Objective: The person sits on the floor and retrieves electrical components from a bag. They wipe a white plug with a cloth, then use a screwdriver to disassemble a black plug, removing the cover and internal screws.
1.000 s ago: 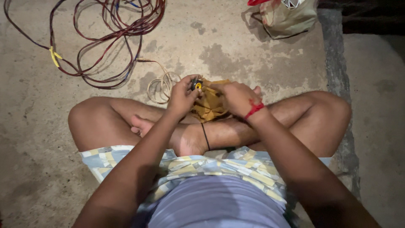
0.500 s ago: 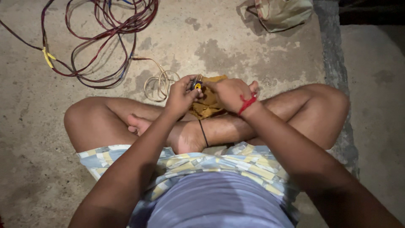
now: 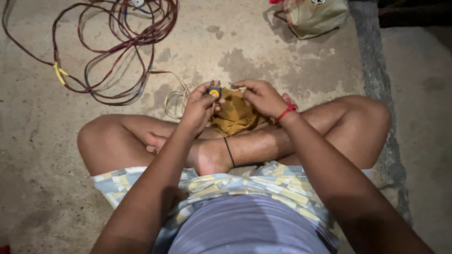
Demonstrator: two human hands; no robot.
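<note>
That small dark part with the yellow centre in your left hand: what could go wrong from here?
1. The left hand pinches the small dark part at the fingertips only; the grip looks light, so it might drop onto the mustard cloth or the concrete floor.
2. The thin pale wire coil lies right beside the left hand and knee; it could snag.
3. The light is dim, so fine detail on the part is hard to see.

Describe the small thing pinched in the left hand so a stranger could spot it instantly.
Start at the crossed legs on the concrete floor. Just beyond them, the left hand pinches a small dark part with a round yellow centre. It stands out against the mustard cloth by its dark rim.
</note>
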